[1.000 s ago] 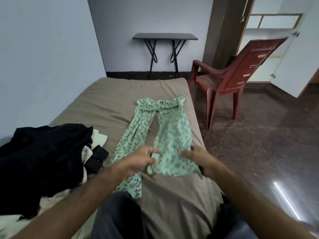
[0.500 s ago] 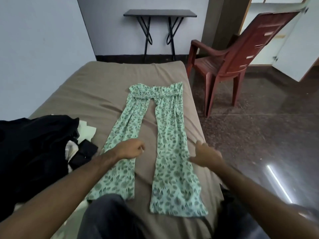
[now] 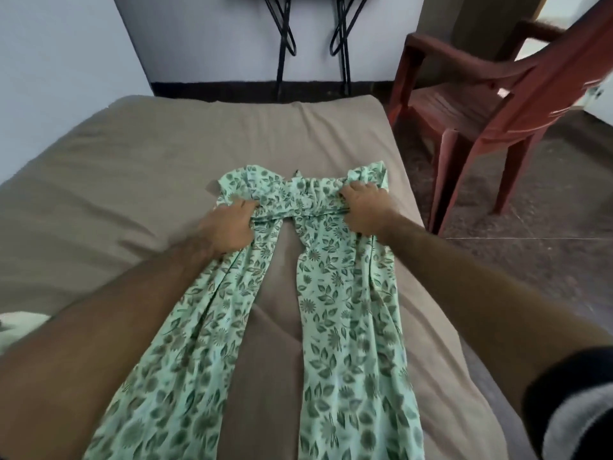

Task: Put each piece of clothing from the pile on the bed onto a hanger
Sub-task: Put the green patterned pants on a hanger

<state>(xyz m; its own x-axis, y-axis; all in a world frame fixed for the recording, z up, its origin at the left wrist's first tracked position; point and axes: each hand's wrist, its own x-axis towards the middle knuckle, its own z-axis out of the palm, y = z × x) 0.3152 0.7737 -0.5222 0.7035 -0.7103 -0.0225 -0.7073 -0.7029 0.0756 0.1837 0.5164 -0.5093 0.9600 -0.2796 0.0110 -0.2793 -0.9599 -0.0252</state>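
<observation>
Green leaf-print trousers (image 3: pixel 345 313) lie flat on the brown bed (image 3: pixel 166 167), legs spread toward me and waistband at the far end. My left hand (image 3: pixel 229 227) grips the left side of the bunched waistband. My right hand (image 3: pixel 365 207) grips the right side of the waistband, fingers curled into the fabric. No hanger is in view. The clothes pile is out of frame except a white scrap (image 3: pixel 20 327) at the left edge.
A red plastic chair (image 3: pixel 497 104) stands on the dark floor right of the bed. Black folding-table legs (image 3: pixel 285 38) stand against the far wall. The bed's right edge runs close beside the trousers.
Both hands moved from the trouser legs up to the waistband and took hold of it. The right leg was unfolded flat earlier. My head has leaned forward and down.
</observation>
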